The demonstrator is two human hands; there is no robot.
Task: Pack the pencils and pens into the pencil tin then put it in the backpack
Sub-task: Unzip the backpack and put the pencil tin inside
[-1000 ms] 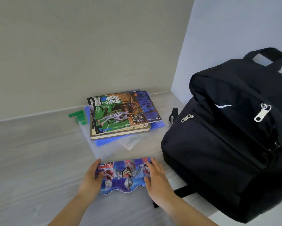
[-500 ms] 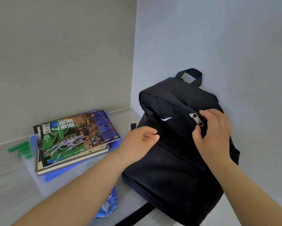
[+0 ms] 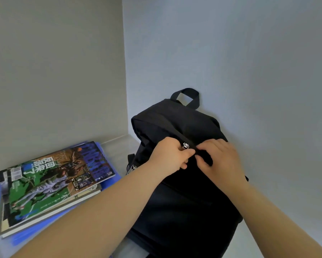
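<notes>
Here the biggest thing I see is the black backpack (image 3: pixel 182 198), a soft matte fabric bag standing upright in the corner where the two plain walls meet, its looped carry handle (image 3: pixel 187 95) up top. To its left lies a stack of glossy magazines (image 3: pixel 52 183), flat rectangles with a green and brown cover uppermost, resting on a translucent blue plastic folder (image 3: pixel 110 180) on the pale wood-grain table (image 3: pixel 119 146). My left hand (image 3: pixel 172 157) is closed on the bag's upper front, fingers pinched right at the small silver zipper pull (image 3: pixel 185 146) (I cannot tell whether it grips the metal tab or the cloth beside it). My right hand (image 3: pixel 221 161) is curled and pinching the fabric along the zip line just beside it. A second metal pull (image 3: pixel 131 169) hangs at the bag's left edge. The pencil tin is not visible from here.
</notes>
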